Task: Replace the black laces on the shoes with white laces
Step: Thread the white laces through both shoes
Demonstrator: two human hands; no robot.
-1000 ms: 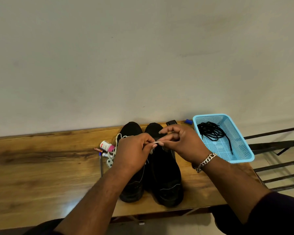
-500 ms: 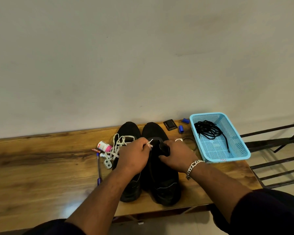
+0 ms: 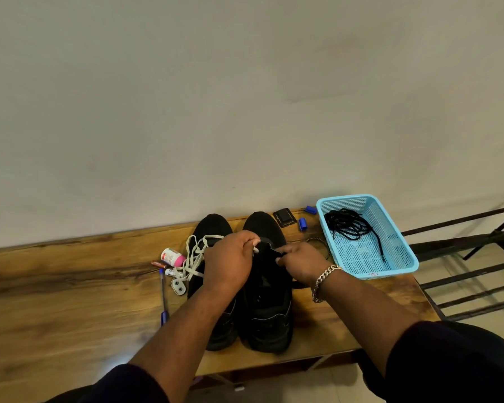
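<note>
Two black shoes stand side by side on the wooden table, toes toward the wall: the left shoe (image 3: 214, 228) and the right shoe (image 3: 266, 303). A white lace (image 3: 194, 257) lies bunched over and beside the left shoe. My left hand (image 3: 230, 260) pinches the white lace's tip above the right shoe's tongue. My right hand (image 3: 298, 263) grips the upper edge of the right shoe at its tongue. The black laces (image 3: 348, 225) lie in a blue basket (image 3: 402, 251) to the right.
A small pink-and-white bottle (image 3: 172, 256), batteries, a blue pen (image 3: 163, 295) and a white clip lie left of the shoes. A black square item (image 3: 284, 218) and blue caps sit by the wall. A metal rack (image 3: 466, 257) stands past the table's right edge.
Both hands have come down from above the shoes onto the right shoe. My right hand let go of the lace tip and took hold of the shoe's tongue edge.
</note>
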